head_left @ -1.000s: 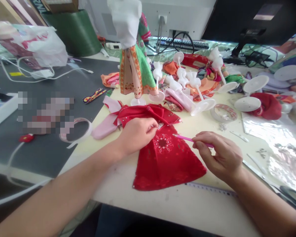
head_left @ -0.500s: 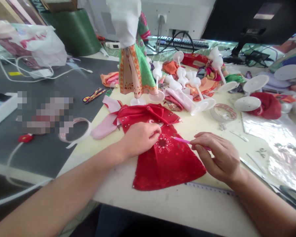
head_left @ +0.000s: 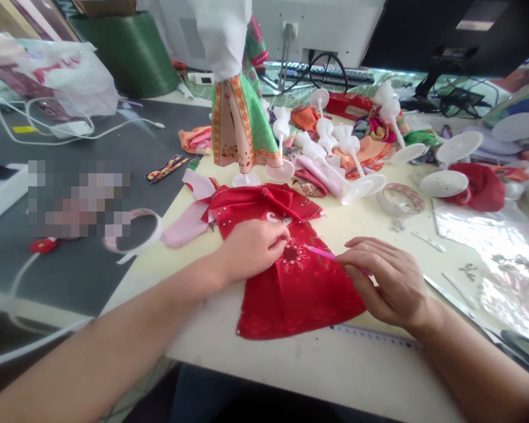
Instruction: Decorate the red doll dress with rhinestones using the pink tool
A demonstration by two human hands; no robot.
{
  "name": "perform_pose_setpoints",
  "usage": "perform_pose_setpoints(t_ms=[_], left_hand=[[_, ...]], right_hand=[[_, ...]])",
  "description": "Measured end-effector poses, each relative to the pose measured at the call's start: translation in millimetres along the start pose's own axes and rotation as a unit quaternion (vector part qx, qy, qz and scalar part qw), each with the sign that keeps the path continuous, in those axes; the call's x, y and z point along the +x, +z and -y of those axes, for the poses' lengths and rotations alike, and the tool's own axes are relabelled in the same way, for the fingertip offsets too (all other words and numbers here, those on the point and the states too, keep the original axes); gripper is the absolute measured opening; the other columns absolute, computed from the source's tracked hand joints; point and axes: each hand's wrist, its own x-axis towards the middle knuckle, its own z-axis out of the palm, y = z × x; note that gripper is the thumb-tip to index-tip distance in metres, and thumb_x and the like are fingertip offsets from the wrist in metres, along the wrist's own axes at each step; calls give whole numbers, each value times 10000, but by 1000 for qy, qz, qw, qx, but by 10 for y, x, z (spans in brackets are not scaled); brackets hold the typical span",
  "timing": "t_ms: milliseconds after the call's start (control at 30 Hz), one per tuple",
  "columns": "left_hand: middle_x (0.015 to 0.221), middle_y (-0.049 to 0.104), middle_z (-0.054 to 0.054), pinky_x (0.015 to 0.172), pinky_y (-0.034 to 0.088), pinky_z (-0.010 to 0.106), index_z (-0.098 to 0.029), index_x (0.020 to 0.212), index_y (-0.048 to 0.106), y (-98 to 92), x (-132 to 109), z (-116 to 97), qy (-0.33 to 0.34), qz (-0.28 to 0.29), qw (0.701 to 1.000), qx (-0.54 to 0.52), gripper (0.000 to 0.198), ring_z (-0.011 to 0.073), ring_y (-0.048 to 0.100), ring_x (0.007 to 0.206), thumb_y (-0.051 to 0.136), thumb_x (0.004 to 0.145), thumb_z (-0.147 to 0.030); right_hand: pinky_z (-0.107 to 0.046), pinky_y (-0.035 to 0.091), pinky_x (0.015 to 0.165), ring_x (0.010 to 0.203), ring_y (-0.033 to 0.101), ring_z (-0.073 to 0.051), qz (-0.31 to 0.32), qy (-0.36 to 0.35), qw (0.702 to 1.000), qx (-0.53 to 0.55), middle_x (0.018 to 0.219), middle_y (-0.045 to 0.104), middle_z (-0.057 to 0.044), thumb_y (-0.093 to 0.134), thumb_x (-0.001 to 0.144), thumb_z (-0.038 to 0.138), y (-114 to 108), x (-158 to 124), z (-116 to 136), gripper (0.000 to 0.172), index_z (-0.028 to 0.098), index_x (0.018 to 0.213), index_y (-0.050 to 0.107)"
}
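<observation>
A red doll dress [head_left: 304,299] with a white floral ring pattern lies flat in the middle of the table. My left hand [head_left: 253,249] rests on its upper left part, fingers curled in and thumb against the forefinger. What those fingertips hold, if anything, is hidden. In my right hand [head_left: 385,282], pinched between thumb and fingers, is a thin pink pen-like stick [head_left: 321,252]. Its pale tip points left, close beside the floral pattern; whether it touches the cloth I cannot tell. Light pink cloth pieces [head_left: 186,226] stick out at the dress's left.
A doll mannequin in a green and orange skirt [head_left: 264,126] stands behind the dress. Several white doll stands [head_left: 364,188] and cloth scraps lie farther back. Tape rolls [head_left: 400,201] flank the work. Scissors [head_left: 522,349], a ruler [head_left: 374,336] and a plastic bag [head_left: 511,288] lie nearby.
My right hand has shifted slightly left with the pink stick, its tip now a little nearer the floral pattern. The left hand stays almost still on the dress.
</observation>
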Motion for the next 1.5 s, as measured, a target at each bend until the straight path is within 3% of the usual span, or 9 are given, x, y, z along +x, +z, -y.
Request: perform_pose_setpoints(t_ms=[400,767,1500], left_hand=[[616,596,-16,556,347,242,-176,806,651,35,2,8,7,16,1000,-4,144,106,506,567,507,807,-189],[766,672,7,605,380,254,-188,811,636,102,1,2,15,51,998,26,174,149,594,708,462,825,-191],[665,608,-10,555,339,246,-183,765,600,65,7,-25,4,63,998,31,153,120,521,598,456,817,-187]], right_hand=[[-360,536,696,738,589,-181,10,6,1000,12,743,615,-55,491,826,70,3,13,2,186,141,992,538],[-367,548,727,680,609,-171,27,-43,998,-39,736,626,-49,484,815,66,-30,54,41,175,153,961,524],[-368,541,743,607,567,-139,52,-61,995,-62,681,605,-4,529,800,73,-23,35,53,145,200,868,541]])
